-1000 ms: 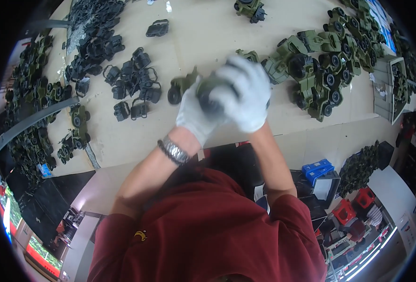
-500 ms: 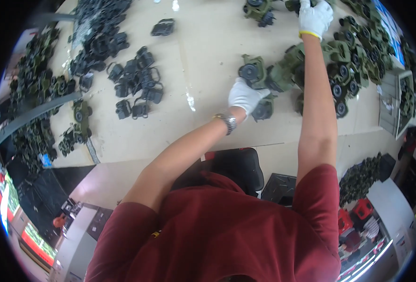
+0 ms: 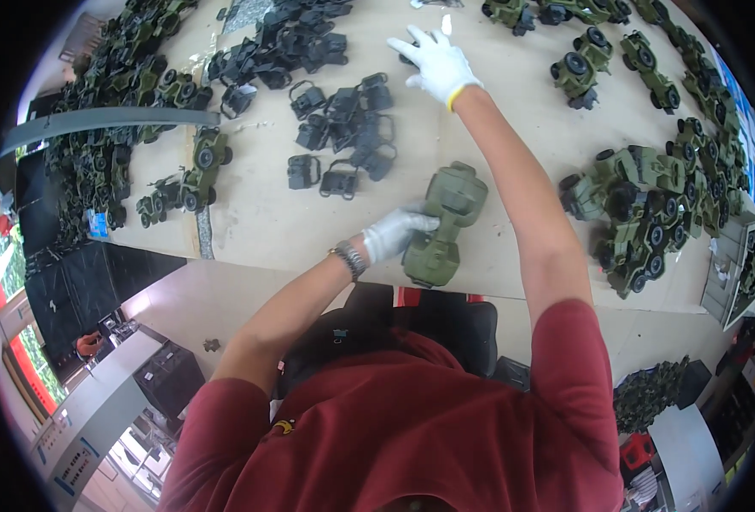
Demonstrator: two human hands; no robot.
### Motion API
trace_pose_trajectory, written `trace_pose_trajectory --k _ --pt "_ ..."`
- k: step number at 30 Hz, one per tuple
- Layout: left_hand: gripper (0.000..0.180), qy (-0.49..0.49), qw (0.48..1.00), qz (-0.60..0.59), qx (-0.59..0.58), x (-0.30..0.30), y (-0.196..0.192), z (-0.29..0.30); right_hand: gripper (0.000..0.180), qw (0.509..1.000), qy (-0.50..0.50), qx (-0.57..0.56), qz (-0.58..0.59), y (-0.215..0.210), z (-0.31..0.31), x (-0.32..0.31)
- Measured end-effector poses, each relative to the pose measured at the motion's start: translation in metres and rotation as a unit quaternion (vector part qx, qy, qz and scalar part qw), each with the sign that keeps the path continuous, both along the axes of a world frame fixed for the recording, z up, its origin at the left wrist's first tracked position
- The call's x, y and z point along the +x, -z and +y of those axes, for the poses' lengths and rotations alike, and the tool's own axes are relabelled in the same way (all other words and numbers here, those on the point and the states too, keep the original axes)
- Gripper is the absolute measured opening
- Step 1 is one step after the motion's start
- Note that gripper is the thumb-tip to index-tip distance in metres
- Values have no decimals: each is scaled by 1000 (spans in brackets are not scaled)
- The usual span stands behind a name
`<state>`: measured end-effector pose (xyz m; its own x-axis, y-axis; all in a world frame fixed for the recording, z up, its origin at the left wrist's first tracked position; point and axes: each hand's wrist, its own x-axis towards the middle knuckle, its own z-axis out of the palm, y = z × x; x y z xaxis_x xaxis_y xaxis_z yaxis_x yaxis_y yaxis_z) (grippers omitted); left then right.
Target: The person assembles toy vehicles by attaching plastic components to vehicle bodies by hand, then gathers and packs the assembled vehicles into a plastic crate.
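Observation:
An olive-green toy vehicle body point(image 3: 443, 224) lies on the beige table point(image 3: 267, 222) near its front edge. My left hand point(image 3: 396, 232), in a white glove with a wristwatch, grips the body's left side. My right hand point(image 3: 434, 61), also gloved, is stretched far out over the table with its fingers spread, resting on or just above a black part that it mostly hides. Next to it lies a cluster of black plastic frames point(image 3: 343, 128).
Finished green toy vehicles point(image 3: 642, 213) crowd the right of the table, with more at the far edge point(image 3: 578, 68). A larger black parts pile point(image 3: 284, 43) and green parts point(image 3: 121, 111) fill the left. A black chair point(image 3: 429, 320) stands below.
My right hand swung from the green vehicles at the far right over to the black frames at the middle. My left hand now holds a wheelless green body nearer the table's front edge.

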<state>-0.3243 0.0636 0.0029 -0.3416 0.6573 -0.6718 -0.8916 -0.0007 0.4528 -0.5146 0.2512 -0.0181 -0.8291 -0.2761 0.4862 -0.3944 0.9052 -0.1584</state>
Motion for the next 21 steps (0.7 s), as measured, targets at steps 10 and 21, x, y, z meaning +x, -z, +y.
trace_pose_trajectory --k 10,21 --pt "41 242 963 105 -55 -40 13 -52 20 729 171 -615 -246 22 5 66" --pt "52 386 603 628 -305 -59 -40 10 56 951 249 -89 -161 9 56 211"
